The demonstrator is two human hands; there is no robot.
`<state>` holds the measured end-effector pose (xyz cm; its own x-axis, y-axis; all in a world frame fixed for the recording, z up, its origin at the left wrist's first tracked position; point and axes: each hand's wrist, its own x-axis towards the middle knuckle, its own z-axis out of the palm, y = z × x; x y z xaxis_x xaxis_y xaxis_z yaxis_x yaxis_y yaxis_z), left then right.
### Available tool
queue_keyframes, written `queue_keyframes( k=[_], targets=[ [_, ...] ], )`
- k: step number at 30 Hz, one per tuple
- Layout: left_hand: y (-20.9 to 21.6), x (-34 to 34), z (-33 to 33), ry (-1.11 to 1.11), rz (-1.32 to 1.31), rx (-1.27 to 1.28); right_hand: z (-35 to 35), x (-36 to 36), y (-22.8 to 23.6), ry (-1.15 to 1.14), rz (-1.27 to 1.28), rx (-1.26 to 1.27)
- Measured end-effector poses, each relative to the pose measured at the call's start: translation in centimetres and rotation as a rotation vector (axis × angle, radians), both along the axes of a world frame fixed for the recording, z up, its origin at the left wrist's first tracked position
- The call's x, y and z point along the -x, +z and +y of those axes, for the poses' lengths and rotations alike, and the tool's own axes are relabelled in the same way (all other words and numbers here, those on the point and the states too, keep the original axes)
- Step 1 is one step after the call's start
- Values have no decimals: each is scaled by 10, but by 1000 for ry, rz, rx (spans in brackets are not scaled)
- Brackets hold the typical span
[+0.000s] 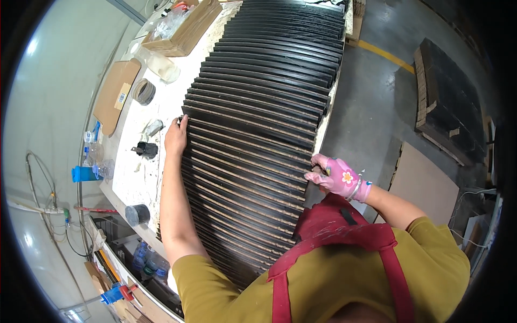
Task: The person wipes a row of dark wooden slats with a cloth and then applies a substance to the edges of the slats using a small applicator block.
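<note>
Long thin black strips (253,126) lie side by side in a dense row across the table, with pale brownish edges showing between many of them. My bare left hand (176,135) is at their left ends, thumb and fingers closed on the tip of one black strip. On the opposite side my right hand (336,175), in a pink flowered glove, has its fingers bent around the right end of a strip. Whether both hands hold the same strip is hard to tell.
Left of the strips, the white worktable (177,70) carries a cardboard box (180,32), a clear plastic bottle (159,63), a tape roll (144,92), a small black part (145,149) and a dark cup (138,215). A dark stack (449,99) stands on the floor at right.
</note>
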<state>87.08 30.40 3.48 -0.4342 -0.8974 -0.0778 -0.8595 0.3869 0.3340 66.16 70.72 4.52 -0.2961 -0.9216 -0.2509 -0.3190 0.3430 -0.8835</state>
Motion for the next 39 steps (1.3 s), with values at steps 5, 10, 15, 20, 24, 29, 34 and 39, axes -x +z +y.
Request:
queue_keyframes(
  k=[5, 10, 15, 20, 24, 29, 34, 39],
  targets=[
    [-20, 31, -31, -23, 330, 190, -16, 29, -9, -115, 83, 140],
    [4, 66, -10, -23, -64, 48, -13, 35, -4, -46, 80, 47],
    [-30, 70, -50, -86, 299, 402, -18, 58, -4, -220, 129, 87],
    [-5, 106, -31, -52, -41, 143, -32, 66, -16, -164, 201, 66],
    [-15, 95, -54, -121, 160, 161, -27, 74, -8, -211, 35, 80],
    [-10, 126, -48, -103, -7, 77, -39, 84, -9, -192, 82, 33],
    [-3, 134, -36, -108, -80, 26, -29, 86, -11, -178, -36, 108],
    [-21, 162, -28, -353, 65, 405, -35, 107, 5, -223, 110, 273]
  ],
)
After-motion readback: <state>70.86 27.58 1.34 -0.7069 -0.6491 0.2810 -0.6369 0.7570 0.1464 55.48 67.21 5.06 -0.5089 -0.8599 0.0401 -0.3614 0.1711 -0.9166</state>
